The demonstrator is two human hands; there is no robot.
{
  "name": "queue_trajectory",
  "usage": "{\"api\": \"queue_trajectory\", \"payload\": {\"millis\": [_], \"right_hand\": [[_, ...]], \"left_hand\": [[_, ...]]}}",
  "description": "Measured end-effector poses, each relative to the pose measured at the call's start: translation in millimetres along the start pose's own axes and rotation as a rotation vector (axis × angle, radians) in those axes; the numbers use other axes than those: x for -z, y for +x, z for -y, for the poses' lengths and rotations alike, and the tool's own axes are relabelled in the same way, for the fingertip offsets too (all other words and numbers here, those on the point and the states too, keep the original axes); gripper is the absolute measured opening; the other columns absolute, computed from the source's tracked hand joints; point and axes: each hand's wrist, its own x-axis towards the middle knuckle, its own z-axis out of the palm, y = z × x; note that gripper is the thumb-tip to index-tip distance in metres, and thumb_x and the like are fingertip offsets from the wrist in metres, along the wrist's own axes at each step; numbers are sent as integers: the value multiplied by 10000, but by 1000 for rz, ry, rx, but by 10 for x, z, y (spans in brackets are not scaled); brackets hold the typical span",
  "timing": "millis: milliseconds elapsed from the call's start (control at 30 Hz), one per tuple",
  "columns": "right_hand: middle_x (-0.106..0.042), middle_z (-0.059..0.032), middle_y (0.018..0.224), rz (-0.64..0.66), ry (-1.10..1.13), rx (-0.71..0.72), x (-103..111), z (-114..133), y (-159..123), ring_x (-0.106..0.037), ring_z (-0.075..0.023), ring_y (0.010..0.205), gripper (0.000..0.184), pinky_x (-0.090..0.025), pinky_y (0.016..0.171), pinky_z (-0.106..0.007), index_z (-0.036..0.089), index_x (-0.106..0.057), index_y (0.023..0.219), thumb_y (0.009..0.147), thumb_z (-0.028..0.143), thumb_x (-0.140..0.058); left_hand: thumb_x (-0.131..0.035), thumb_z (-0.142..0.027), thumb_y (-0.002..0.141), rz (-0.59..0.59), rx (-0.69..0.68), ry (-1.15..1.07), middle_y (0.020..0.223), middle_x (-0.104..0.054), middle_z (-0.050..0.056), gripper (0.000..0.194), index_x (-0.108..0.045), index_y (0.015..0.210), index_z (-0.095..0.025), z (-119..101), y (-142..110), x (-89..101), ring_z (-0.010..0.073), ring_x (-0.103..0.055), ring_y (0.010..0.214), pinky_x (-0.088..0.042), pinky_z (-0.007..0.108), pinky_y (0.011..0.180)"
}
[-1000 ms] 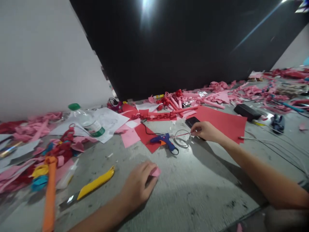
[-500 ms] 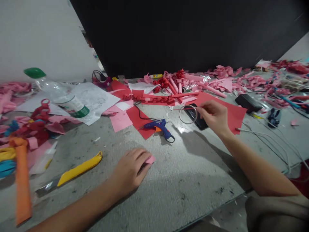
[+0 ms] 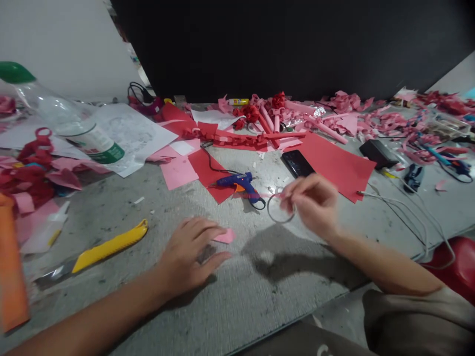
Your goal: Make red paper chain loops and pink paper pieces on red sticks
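My left hand (image 3: 191, 259) rests low over the table, thumb spread from the fingers. A small folded pink paper piece (image 3: 227, 236) lies at its fingertips, partly hidden beneath the index finger. My right hand (image 3: 314, 203), raised off the surface, pinches a thin pale ring (image 3: 270, 215). From the same fingers a thin red strip (image 3: 265, 196), blurred by motion, points left. Between the hands and a little farther back, a blue hot glue gun (image 3: 241, 182) lies on red paper. A black phone (image 3: 297, 163) is just behind my right hand.
A yellow box cutter (image 3: 111, 247) lies left with its blade out. A plastic bottle (image 3: 91, 141) leans over white sheets. Red sheets (image 3: 334, 168), pink scraps and paper flowers spread along the back. Cables (image 3: 401, 207) run at right, near the table's front edge.
My right hand has come nearer and lower with the ring, away from the phone. My left thumb and fingers have parted, leaving the pink paper on the table. The view has shifted slightly.
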Motion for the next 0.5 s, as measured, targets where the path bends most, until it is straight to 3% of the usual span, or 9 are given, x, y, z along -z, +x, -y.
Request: {"api": "queue_trajectory", "payload": {"millis": [67,133,200,367,433,500], "right_hand": [[-810,-58,945,227,-14,-68,-217,37,-217,-796,-159,799,96,-658,675,-271,201,-708,995,984,107,-718],[-828,-98,983,379,-85,18,-349,33,-358,-819,-182,902,129,-677,803,-292,174,-721,1034,948,85,-760],[-826,-110,986,478,-181,119,-391,3,-409,-815,-179,936,158,-667,835,-278,161,-714,1073,948,68,-745],[-794,-70,960,563,-362,197,-335,-54,-378,-762,-147,872,158,-616,770,-256,180,-677,1123,992,105,-721],[-778,-65,945,603,-409,216,-315,-42,-360,-733,-146,818,154,-585,721,-266,174,-676,1109,984,152,-763],[-756,-60,909,608,-444,243,-285,-13,-324,-698,-145,764,174,-552,669,-274,163,-683,1093,965,179,-800]], "left_hand": [[-617,-353,1083,-68,21,-158,990,-762,45,179,-672,1206,-236,-34,-6,36,190,-707,895,-544,345,812],[-604,-298,1090,-121,53,-313,927,-770,17,125,-695,1165,-258,-75,-10,60,159,-711,822,-564,303,747],[-608,-243,1080,-170,118,-444,936,-787,14,133,-720,1143,-278,-111,-11,68,157,-728,832,-589,303,754],[-652,-296,1055,-170,382,-746,932,-784,42,150,-803,1051,-291,-157,21,36,185,-712,810,-593,342,722],[-666,-327,1049,-176,458,-848,897,-762,53,190,-814,948,-265,-159,29,5,187,-682,792,-571,347,722],[-667,-320,1049,-206,509,-995,904,-744,55,184,-814,966,-244,-150,18,-34,180,-665,809,-540,332,736]]}}
